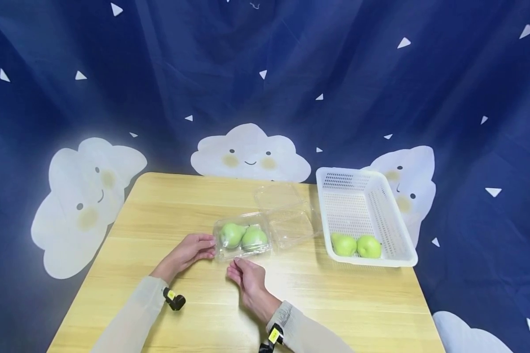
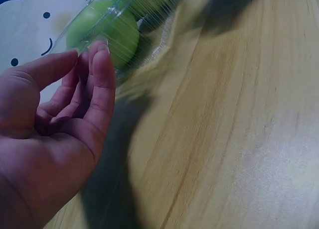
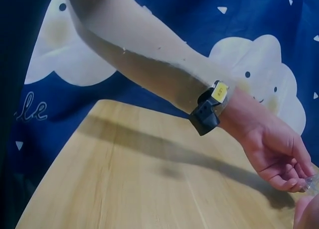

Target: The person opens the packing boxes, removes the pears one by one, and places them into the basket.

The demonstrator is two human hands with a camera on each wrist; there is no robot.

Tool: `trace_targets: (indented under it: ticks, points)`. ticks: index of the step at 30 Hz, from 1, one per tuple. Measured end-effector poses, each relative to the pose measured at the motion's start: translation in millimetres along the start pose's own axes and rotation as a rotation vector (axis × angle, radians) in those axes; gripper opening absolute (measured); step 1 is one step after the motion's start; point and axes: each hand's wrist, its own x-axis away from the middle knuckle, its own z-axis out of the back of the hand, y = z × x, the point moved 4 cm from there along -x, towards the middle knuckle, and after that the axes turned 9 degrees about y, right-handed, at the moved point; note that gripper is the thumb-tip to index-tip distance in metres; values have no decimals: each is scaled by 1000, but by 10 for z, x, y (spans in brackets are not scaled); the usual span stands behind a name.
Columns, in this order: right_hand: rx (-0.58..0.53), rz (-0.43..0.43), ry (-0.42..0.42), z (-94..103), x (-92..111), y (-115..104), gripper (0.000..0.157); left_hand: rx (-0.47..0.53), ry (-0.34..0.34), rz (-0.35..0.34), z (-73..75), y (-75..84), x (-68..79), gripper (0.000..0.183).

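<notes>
The left hand [image 1: 194, 249] is held at the left end of a clear plastic clamshell container [image 1: 220, 251], whose edge is pinched between thumb and fingertips. The right hand [image 1: 251, 280] is placed at the container's near side, its fingers curled inward; whether the rim is gripped by it cannot be told. Two green pears [image 1: 253, 239] are held side by side inside the container, which is set near the middle of a light wooden table [image 1: 168, 201]. Just beyond its right end, more clear plastic packaging [image 1: 291, 228] is laid out; how many pieces are there cannot be made out. Farther right, a white perforated basket [image 1: 326, 215] is placed, and two more green pears [image 1: 345, 246] are seen together at its near end. Behind the table, a dark blue curtain [image 1: 229, 59] is seen, printed with smiling white clouds [image 1: 250, 152] and small white triangles [image 1: 263, 74].
</notes>
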Motion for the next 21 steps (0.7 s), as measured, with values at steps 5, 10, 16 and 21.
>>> trace_targets:
  ticks: [5,10,16,21]
  points:
    - [-16,16,17,7,-18,-7,38,13,8,10,5,8,-9,49]
    - [-33,31,32,3,-21,-36,36,-7,12,6,-11,15,-15,51]
    - [-27,38,35,-11,-37,-50,36,-35,3,2,-18,0,-37,46]
    - [-26,34,42,-13,-73,-48,40,-56,-18,7,-17,-20,-52,35]
